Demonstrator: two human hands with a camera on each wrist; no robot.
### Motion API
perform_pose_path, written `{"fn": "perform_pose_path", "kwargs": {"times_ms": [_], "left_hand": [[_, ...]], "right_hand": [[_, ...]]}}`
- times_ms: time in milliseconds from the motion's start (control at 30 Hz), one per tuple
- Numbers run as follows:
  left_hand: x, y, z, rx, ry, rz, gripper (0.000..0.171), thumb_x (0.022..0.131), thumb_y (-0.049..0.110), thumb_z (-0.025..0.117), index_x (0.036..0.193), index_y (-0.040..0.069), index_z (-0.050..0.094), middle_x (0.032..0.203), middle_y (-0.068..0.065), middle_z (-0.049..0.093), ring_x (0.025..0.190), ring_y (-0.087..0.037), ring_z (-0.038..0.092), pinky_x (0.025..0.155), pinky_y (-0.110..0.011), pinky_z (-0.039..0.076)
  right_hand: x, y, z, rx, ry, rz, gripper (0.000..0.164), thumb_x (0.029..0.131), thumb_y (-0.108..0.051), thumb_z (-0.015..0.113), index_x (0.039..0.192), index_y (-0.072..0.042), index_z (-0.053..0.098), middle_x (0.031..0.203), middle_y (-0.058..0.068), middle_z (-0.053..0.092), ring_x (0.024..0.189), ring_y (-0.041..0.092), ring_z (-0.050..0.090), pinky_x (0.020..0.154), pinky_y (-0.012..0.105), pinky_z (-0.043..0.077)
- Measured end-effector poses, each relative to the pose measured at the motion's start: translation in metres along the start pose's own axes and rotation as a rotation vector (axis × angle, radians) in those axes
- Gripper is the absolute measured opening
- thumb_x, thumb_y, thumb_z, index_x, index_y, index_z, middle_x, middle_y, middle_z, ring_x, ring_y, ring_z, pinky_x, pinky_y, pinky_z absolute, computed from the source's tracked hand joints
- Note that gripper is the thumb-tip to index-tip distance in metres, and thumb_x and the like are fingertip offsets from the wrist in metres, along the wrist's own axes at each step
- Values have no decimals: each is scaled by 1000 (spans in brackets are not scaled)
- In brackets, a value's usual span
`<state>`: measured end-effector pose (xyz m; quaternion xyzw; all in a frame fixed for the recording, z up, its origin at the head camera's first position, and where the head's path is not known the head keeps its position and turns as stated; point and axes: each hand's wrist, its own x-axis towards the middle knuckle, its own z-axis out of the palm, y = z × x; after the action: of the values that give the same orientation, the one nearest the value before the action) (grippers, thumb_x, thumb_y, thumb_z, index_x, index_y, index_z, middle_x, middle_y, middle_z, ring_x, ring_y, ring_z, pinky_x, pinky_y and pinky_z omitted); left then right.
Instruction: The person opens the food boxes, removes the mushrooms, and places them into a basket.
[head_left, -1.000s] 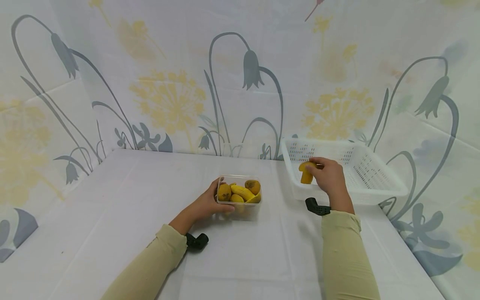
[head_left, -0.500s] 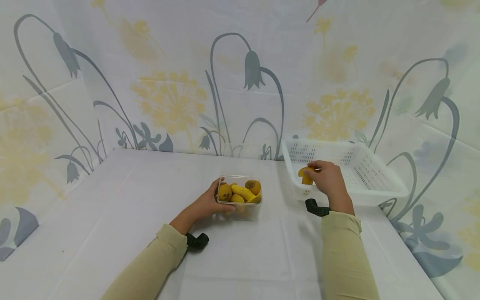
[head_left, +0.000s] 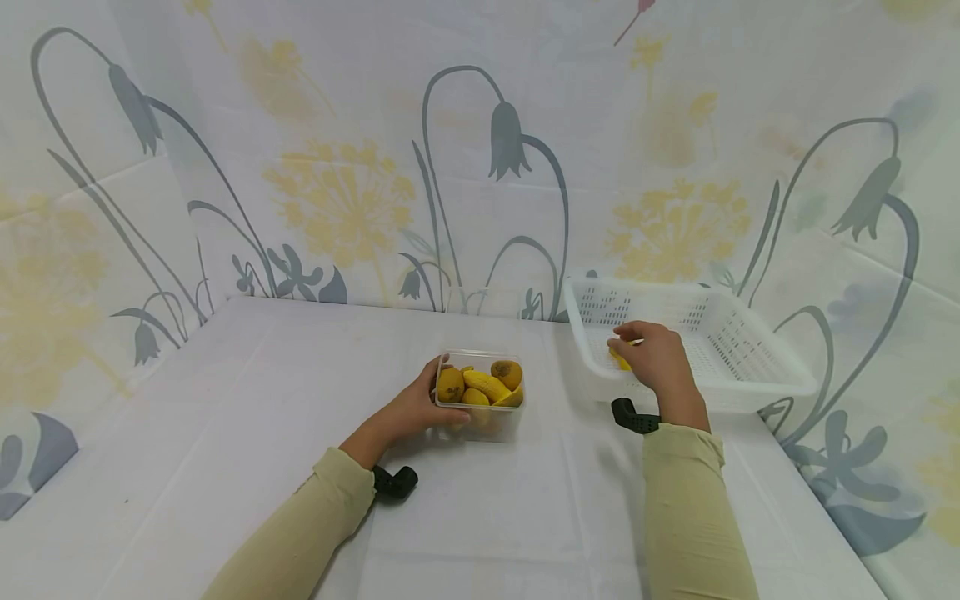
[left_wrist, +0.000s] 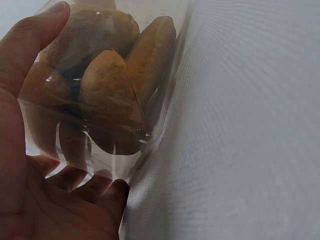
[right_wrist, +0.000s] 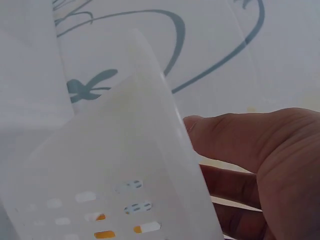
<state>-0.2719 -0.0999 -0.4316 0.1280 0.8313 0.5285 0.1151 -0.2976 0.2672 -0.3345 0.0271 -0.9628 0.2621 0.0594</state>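
1. Nearest us, our left hand (head_left: 412,408) grips the side of a clear box (head_left: 491,427), thumb on one side and the other fingers around another. This hold has not changed over the last second.
2. Within those fingers' grasp, several yellow pieces (head_left: 486,383) lie heaped inside the box, unmoved; the table (head_left: 225,433) spreads below and beside the hand.
3. Further off, our right hand (head_left: 658,354) hangs over the near wall of a white basket (head_left: 780,379), thumb and fingers spread a little. We judge that it has just let go, though the fingertips are partly hidden.
4. Just below those right fingers, a single yellow piece (head_left: 619,361) shows low inside the basket. A second ago it was pinched above the rim; since then it has dropped while the hand has barely shifted. Its colour also shows through the wall's slots from the right wrist.
5. For the work in hand, we take this as one piece delivered to the basket, leaving our right fingers without a load.
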Motion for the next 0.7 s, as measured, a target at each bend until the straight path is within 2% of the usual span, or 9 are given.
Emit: {"fn": "perform_pose_path", "kwargs": {"times_ms": [700], "left_hand": [[2, 0, 0, 6, -5, 4, 117, 71, 45, 84, 157, 22, 7, 160, -8, 25, 147, -29, 26, 119, -52, 22]], "right_hand": [[-6, -25, -3, 19, 5, -100, 37, 96, -32, 59, 127, -11, 62, 123, 15, 65, 111, 33, 62, 84, 47, 53]]}}
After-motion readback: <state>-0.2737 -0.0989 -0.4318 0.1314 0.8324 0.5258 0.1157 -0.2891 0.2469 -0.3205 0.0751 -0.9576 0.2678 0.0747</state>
